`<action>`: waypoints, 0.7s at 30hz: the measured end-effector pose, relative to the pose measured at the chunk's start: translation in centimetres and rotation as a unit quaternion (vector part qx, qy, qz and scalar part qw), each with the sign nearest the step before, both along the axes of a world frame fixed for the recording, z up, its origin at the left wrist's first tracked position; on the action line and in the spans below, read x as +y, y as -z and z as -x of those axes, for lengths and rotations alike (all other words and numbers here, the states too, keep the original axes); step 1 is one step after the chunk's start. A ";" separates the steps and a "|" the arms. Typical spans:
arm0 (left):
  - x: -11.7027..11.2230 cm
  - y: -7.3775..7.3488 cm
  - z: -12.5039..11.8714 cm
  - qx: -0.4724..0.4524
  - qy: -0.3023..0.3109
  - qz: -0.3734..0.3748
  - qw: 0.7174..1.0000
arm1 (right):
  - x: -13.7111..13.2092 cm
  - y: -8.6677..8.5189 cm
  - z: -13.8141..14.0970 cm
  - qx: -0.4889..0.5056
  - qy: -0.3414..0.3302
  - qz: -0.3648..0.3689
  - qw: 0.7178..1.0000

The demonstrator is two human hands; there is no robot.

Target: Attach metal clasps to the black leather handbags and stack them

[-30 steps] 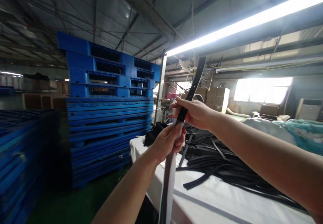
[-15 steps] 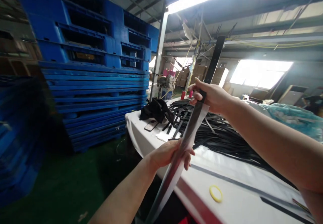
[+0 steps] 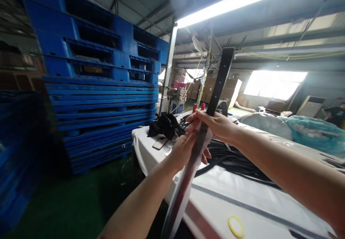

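A black belt [image 3: 221, 79] with a row of small holes stands tilted in front of me, its holed end up. Its lower length runs inside a clear plastic sleeve [image 3: 182, 192]. My right hand [image 3: 219, 125] is closed round the belt near the sleeve's mouth. Just below, my left hand [image 3: 184, 151] is wrapped round the sleeve with the belt inside it. The two hands are close together, and some fingers are hidden behind the belt. Behind them, a heap of black belts [image 3: 237, 162] lies on the white-covered table [image 3: 215, 181].
A yellow ring [image 3: 236, 226] lies on the table near me. Toward its left corner are a phone [image 3: 160, 143] and bunched black cloth [image 3: 165, 126]. Blue pallets [image 3: 107, 113] are stacked at left. A teal plastic bag [image 3: 315, 131] sits at right.
My right hand has come down along the belt toward the sleeve's mouth. My left hand has risen slightly, so the hands nearly meet. More of the belt's holed end shows above them.
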State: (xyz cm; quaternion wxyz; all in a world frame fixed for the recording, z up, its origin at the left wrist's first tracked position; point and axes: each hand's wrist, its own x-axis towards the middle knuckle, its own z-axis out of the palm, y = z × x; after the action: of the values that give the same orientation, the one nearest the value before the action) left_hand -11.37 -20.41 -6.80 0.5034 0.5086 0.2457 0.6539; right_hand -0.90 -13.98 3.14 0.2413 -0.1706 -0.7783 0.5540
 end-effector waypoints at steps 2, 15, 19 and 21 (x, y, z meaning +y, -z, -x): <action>-0.1 -0.9 -0.4 -0.010 -0.006 -0.001 1.000 | 0.1 -0.1 0.2 0.010 0.010 -0.002 1.000; 0.8 -4.6 -0.8 0.080 -0.076 -0.088 0.990 | 1.0 -3.9 -0.5 0.067 0.003 0.027 0.997; 0.8 -5.2 -1.5 0.100 -0.075 -0.097 0.987 | 0.4 -5.4 -1.2 0.103 0.020 0.027 0.994; 0.9 -4.8 -2.0 0.107 -0.053 -0.081 0.990 | 0.5 -6.7 -1.7 0.177 0.059 0.026 0.982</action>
State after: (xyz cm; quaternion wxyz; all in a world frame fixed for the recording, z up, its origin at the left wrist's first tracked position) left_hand -9.39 -19.47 -2.01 0.3963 0.6011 0.2711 0.6388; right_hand 0.83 -13.51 9.87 0.4027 -0.1216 -0.6973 0.5804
